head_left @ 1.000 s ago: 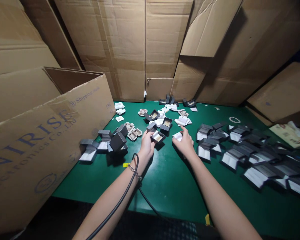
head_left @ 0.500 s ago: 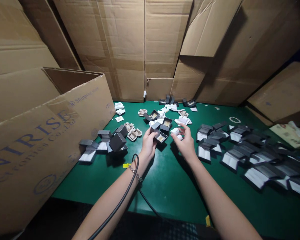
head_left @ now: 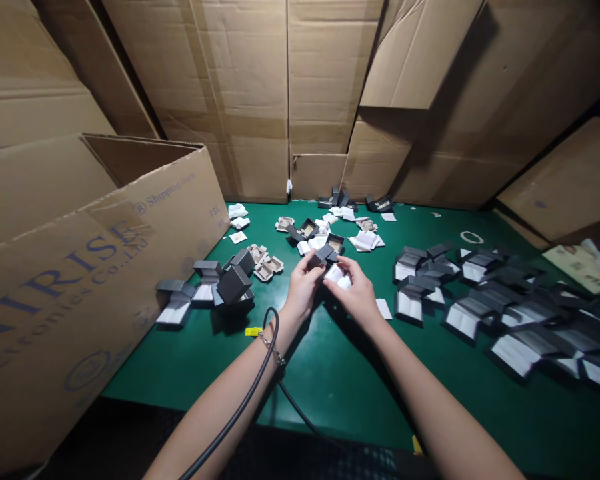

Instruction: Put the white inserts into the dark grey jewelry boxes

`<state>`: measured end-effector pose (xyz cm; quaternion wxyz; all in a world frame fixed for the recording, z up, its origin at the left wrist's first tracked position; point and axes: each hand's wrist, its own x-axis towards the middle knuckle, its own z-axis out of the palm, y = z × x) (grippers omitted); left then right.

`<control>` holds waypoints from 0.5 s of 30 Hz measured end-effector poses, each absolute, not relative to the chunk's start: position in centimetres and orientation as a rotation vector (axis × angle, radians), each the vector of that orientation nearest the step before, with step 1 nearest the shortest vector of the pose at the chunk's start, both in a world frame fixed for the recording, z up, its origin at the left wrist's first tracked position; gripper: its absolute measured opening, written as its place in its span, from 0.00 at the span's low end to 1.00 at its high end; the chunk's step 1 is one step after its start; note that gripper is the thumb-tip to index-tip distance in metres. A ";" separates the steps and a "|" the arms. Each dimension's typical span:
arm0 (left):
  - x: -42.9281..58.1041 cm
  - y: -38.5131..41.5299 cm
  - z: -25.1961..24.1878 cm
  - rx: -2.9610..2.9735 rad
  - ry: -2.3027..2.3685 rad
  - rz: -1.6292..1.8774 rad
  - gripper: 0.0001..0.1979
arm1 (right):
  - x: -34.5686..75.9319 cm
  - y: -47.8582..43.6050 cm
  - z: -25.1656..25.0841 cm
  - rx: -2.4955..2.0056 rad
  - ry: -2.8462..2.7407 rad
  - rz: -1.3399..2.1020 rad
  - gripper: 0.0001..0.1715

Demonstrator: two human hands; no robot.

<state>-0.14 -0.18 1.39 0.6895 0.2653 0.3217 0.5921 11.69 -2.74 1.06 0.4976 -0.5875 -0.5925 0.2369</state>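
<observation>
Dark box (head_left: 324,255) sits clasped in the left hand (head_left: 301,287), at the worker's twelve o'clock above the green table (head_left: 330,380); at its five o'clock, the right hand (head_left: 356,291) pinches a white insert (head_left: 335,274).

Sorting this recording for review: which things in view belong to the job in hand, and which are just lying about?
In the job, by the look of it:
- dark box, in the left hand
- white piece, in the right hand
- open dark boxes with white interiors, at right

Apparently just lying about:
- white ring, back right
- small flat white scrap, back left
</observation>
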 end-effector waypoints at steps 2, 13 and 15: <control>-0.1 -0.2 1.3 0.595 0.717 1.325 0.29 | 11.6 -2.8 1.1 -1.425 -1.418 0.580 0.32; -0.1 -0.4 1.4 0.657 0.751 1.299 0.31 | 11.6 -3.2 1.4 -1.434 -1.392 0.590 0.30; 0.0 -0.7 1.6 0.667 0.771 1.268 0.32 | 11.5 -3.2 1.4 -1.446 -1.378 0.595 0.29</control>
